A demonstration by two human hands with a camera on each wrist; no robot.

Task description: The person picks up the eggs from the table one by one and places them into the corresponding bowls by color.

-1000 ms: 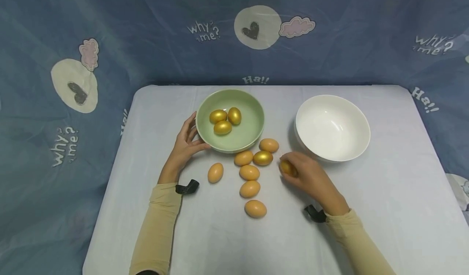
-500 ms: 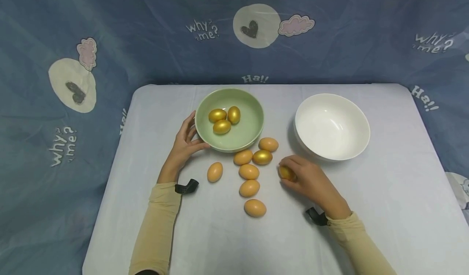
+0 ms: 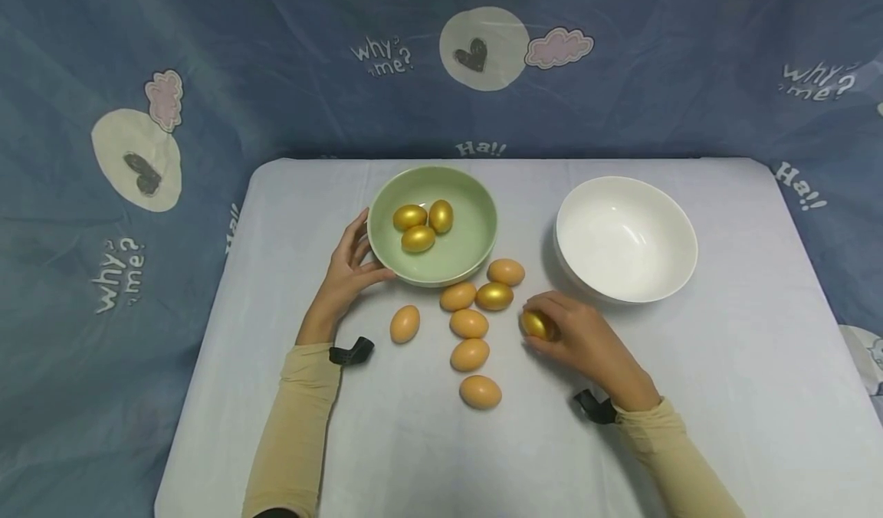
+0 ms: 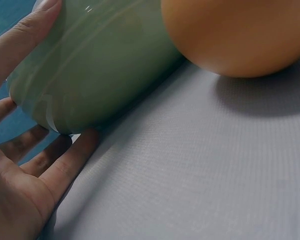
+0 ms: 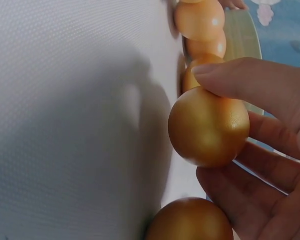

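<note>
In the head view my left hand [image 3: 350, 267] holds the left side of a green bowl [image 3: 476, 231], fingers and thumb spread along its wall. Three gold eggs [image 3: 418, 239] lie inside that bowl. My right hand [image 3: 578, 339] pinches another gold egg [image 5: 207, 127] between thumb and fingertips, close over the white cloth. The right wrist view also shows a second gold egg [image 5: 189, 222] below those fingers; from the head it is hidden. One more gold egg [image 3: 494, 296] lies among several brown eggs [image 3: 470, 355] in front of the bowl.
A white bowl [image 3: 626, 240] stands at the back right, just beyond my right hand. A lone brown egg [image 3: 405, 324] lies right of my left wrist. The table [image 3: 414, 457] has a white cloth, and a blue printed curtain [image 3: 276, 58] hangs behind it.
My right hand has shifted slightly, and the gold egg it pinches now shows more between the fingers. My left hand stays at the green bowl.
</note>
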